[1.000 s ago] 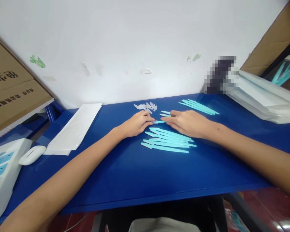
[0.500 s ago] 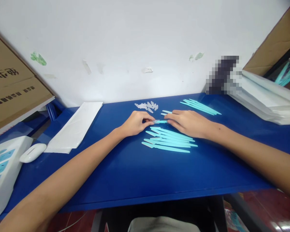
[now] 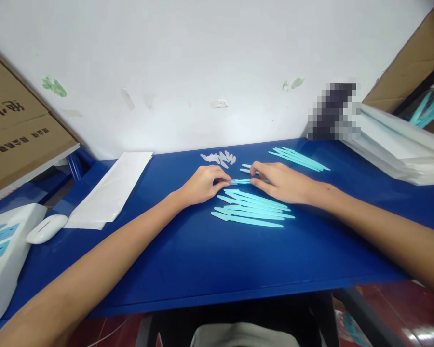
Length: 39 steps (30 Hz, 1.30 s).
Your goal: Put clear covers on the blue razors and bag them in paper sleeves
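Note:
A turquoise eyebrow razor [image 3: 243, 181] spans the gap between my two hands, just above the blue table. My left hand [image 3: 202, 184] pinches a clear cap [image 3: 233, 182] at its left end. At the other end, the thumb and fingers of my right hand [image 3: 284, 183] close on the handle. Two more razors [image 3: 245, 166] lie partly hidden behind my right fingers. Just in front of my hands, several uncapped razors [image 3: 255, 209] are fanned out, blades to the left. Loose clear caps [image 3: 222, 157] form a small pile behind my left hand.
Another group of turquoise razors [image 3: 299, 159] lies at the back right, near white bags [image 3: 398, 149]. To the left are flat white sheets [image 3: 110, 190], a white oval case [image 3: 47, 229] and a white device [image 3: 10, 255]. Cardboard boxes [image 3: 18, 115] flank the table [image 3: 202, 260].
The fingers of my right hand have curled back and lifted slightly at the razor's handle. My left hand keeps its pinch on the cap. The view has shifted a little.

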{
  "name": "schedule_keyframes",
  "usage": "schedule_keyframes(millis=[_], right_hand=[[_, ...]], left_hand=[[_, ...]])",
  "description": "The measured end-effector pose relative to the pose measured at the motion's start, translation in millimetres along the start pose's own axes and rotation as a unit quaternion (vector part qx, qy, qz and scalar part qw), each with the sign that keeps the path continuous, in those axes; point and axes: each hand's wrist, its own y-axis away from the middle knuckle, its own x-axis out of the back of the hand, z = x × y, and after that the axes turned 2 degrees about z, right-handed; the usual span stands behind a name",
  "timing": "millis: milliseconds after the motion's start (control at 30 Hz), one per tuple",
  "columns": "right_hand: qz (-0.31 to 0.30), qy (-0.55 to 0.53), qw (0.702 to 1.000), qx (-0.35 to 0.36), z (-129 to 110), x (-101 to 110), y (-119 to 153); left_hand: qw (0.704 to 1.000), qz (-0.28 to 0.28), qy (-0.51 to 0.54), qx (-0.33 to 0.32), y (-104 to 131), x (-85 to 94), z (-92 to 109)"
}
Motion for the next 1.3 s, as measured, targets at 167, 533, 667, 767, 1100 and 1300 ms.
schedule_keyframes(millis=[167,533,667,767,1100,1300], right_hand=[[0.007,-0.016,1.0,-0.002,1,2,-2],[0.016,0.044,0.997,0.055,5,-3,-4],[0.029,0.066,0.996,0.057,6,-5,-2],[0.038,0.035,0.997,0.059,5,-5,-2],[0.023,-0.146,0.983,0.11,-10,9,-1],[0.049,-0.181,0.974,0.126,-16,11,1]], left_hand=[[0.999,-0.011,-0.028,-0.032,1,0.1,1],[0.994,0.006,0.045,0.102,-2,-2.6,-1],[0.996,-0.005,-0.001,0.091,-4,-4.3,-3],[0.997,-0.004,-0.011,0.075,-4,-4.4,-3],[0.998,-0.005,-0.057,0.003,3,0.2,7],[0.991,0.021,-0.124,-0.049,-2,-0.6,20]])
